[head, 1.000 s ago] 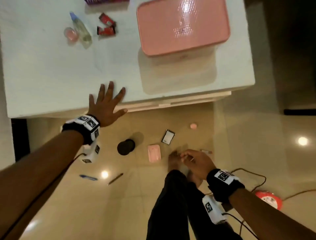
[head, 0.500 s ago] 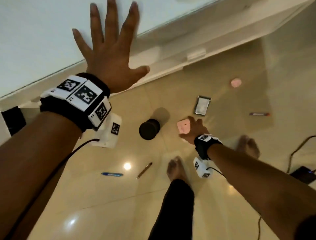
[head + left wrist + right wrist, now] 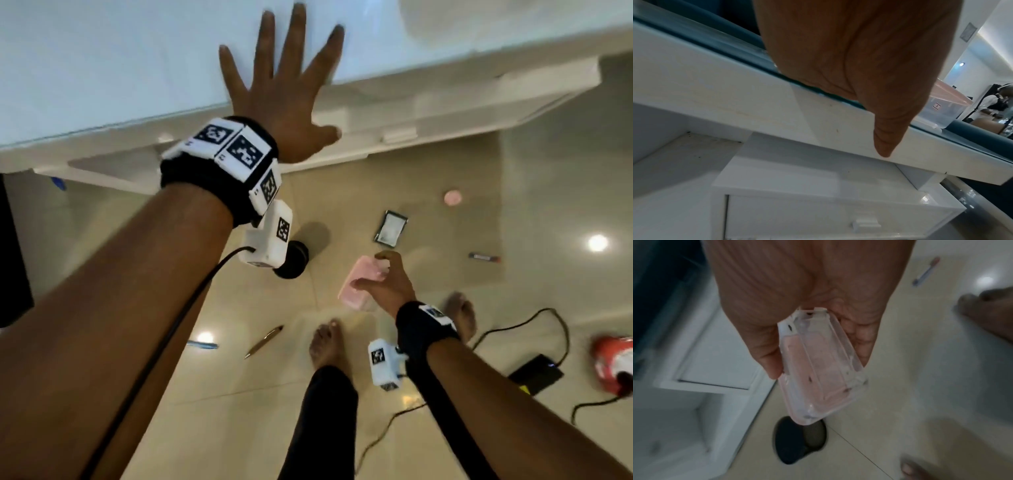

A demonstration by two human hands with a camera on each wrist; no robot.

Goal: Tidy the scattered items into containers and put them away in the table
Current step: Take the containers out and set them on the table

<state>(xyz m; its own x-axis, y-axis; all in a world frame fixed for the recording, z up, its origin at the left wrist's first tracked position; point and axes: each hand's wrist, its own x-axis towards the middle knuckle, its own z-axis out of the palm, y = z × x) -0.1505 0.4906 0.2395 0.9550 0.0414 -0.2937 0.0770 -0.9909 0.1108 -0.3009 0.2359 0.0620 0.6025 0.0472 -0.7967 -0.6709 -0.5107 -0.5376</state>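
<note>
My right hand (image 3: 383, 279) grips a small pink box with a clear base (image 3: 358, 286), lifted off the floor; in the right wrist view the pink box (image 3: 818, 369) sits between thumb and fingers. My left hand (image 3: 284, 89) lies flat with spread fingers on the white table top (image 3: 102, 61), its thumb over the edge; the palm (image 3: 859, 56) presses the table edge (image 3: 735, 91) above a drawer (image 3: 818, 216). Scattered on the floor are a black cup (image 3: 293, 262), a black-framed card (image 3: 392, 233), a pink round lid (image 3: 452, 197), a red-tipped stick (image 3: 483, 256), a gold pen (image 3: 264, 341) and a blue pen (image 3: 202, 344).
My bare feet (image 3: 325, 342) stand on the tiled floor close to the pens. Black cables (image 3: 534, 320), a dark power brick (image 3: 536, 378) and a red-and-white device (image 3: 613, 363) lie at the right. A clear bin with a pink lid (image 3: 941, 104) stands on the table.
My right hand went from near my foot to the pink box, closed on it and raised it off the floor. The head has dipped lower; the left hand stays on the table.
</note>
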